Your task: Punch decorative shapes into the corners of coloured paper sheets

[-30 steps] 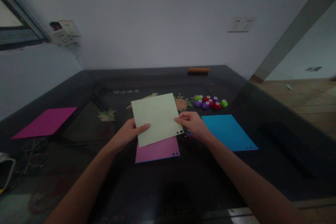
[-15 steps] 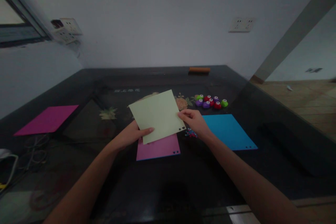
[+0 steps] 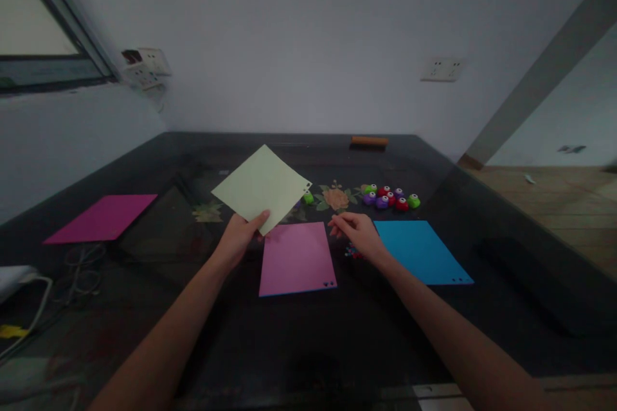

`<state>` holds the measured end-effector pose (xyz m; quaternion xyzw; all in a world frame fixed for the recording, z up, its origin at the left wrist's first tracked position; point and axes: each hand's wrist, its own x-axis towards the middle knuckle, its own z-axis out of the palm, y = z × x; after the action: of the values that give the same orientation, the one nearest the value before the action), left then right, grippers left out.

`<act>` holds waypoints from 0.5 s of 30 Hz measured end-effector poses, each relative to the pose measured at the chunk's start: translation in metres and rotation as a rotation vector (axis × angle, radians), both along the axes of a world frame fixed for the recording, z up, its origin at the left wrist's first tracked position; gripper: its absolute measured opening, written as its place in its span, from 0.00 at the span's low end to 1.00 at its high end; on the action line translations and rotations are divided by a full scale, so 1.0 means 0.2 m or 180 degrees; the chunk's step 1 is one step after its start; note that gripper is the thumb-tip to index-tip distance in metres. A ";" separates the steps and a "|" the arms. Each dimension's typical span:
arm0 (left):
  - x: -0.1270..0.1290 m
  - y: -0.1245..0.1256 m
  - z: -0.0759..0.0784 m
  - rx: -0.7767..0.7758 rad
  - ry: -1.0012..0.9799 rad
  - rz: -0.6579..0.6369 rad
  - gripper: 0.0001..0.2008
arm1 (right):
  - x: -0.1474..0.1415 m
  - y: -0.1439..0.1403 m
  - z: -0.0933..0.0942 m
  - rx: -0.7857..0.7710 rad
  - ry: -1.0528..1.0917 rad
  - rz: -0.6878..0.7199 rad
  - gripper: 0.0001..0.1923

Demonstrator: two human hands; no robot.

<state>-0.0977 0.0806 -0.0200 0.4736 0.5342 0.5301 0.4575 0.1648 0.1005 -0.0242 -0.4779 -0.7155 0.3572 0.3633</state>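
My left hand (image 3: 240,236) pinches the near corner of a pale green paper sheet (image 3: 261,186) and holds it lifted and tilted above the dark table (image 3: 308,334). Small punched holes show at the sheet's right corner. My right hand (image 3: 357,233) holds nothing, its fingers loosely curled just right of a pink sheet (image 3: 296,258) that lies flat in front of me. A few small coloured scraps (image 3: 351,250) lie under that hand. A blue sheet (image 3: 418,250) lies flat to the right.
Several small punches in green, red and purple (image 3: 390,198) cluster behind the blue sheet, and one green punch (image 3: 308,198) sits near the lifted sheet. A magenta sheet (image 3: 102,218) lies far left. Scissors and cables (image 3: 77,270) lie at the left edge. An orange bar (image 3: 369,140) rests at the back.
My right hand let go of the pale green sheet. My left hand swung the sheet up and to the left, uncovering the pink sheet below.
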 end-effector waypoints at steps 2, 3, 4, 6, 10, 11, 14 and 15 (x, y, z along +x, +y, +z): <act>-0.01 0.01 0.00 0.0080 -0.0117 0.0113 0.15 | -0.01 0.00 -0.01 0.0085 -0.0106 -0.0017 0.17; -0.01 0.01 -0.01 0.0114 -0.0162 0.0155 0.16 | -0.01 0.00 -0.01 0.0142 -0.0171 -0.0026 0.17; -0.01 0.02 -0.01 0.0146 -0.0205 0.0190 0.17 | -0.02 0.00 -0.01 0.0212 -0.0248 -0.0033 0.16; -0.02 0.02 0.00 0.0198 -0.0279 0.0248 0.18 | -0.04 0.00 0.00 0.0358 -0.0403 -0.0041 0.15; -0.02 0.01 0.01 0.0280 -0.0370 0.0285 0.21 | -0.12 0.05 0.02 0.0552 -0.0667 -0.0020 0.11; -0.02 0.01 0.01 0.0290 -0.0386 0.0309 0.21 | -0.14 0.07 0.02 0.0587 -0.0792 -0.0033 0.10; -0.02 0.01 0.02 0.0272 -0.0427 0.0355 0.20 | -0.24 0.13 0.02 0.0648 -0.1250 -0.0162 0.10; -0.01 0.01 0.02 0.0271 -0.0444 0.0350 0.20 | -0.27 0.15 0.01 0.0658 -0.1351 -0.0219 0.09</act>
<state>-0.1006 0.0825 -0.0162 0.4246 0.5032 0.6083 0.4433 0.1116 0.1302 -0.0214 -0.5266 -0.7920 0.1610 0.2638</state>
